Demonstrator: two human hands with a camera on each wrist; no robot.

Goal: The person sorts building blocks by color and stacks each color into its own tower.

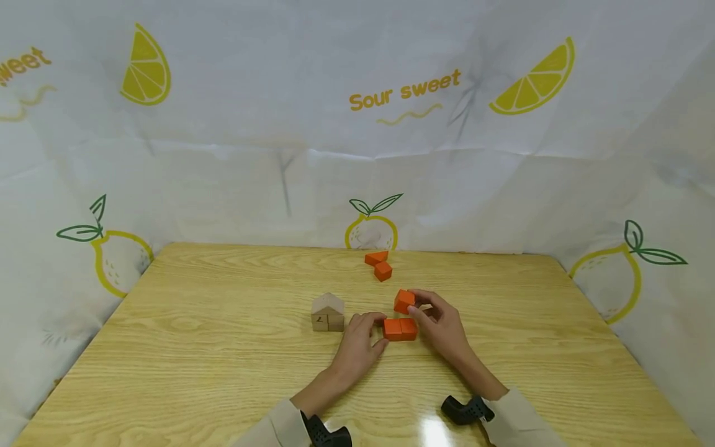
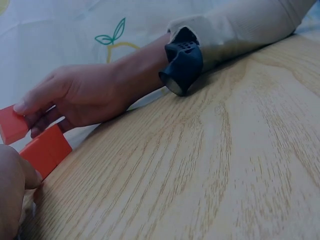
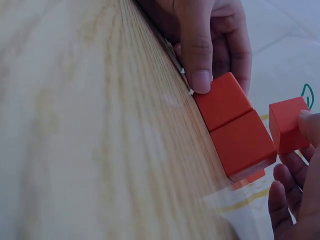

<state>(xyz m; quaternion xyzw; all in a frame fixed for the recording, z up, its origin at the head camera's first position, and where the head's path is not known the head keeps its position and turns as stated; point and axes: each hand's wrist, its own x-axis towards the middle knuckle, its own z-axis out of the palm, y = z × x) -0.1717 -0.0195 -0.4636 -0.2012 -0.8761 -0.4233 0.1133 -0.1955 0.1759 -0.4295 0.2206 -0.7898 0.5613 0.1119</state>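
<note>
Two orange cubes (image 1: 400,329) sit side by side on the table, faces together. My left hand (image 1: 359,343) grips the left one of this pair (image 3: 223,102) at its outer end, thumb on the near side and fingers on the far side. Between thumb and fingers of my right hand (image 1: 445,326) is a third orange cube (image 1: 404,301), tilted and held just behind and above the pair. The right wrist view shows this held cube (image 3: 289,124) apart from the other two.
Farther back on the table (image 1: 223,372) lie another orange cube (image 1: 383,271) and an orange triangular block (image 1: 375,257), close together. Left of my left hand stands a small house shape of plain wooden blocks (image 1: 328,313). A white lemon-print cloth (image 1: 251,186) hangs behind the table.
</note>
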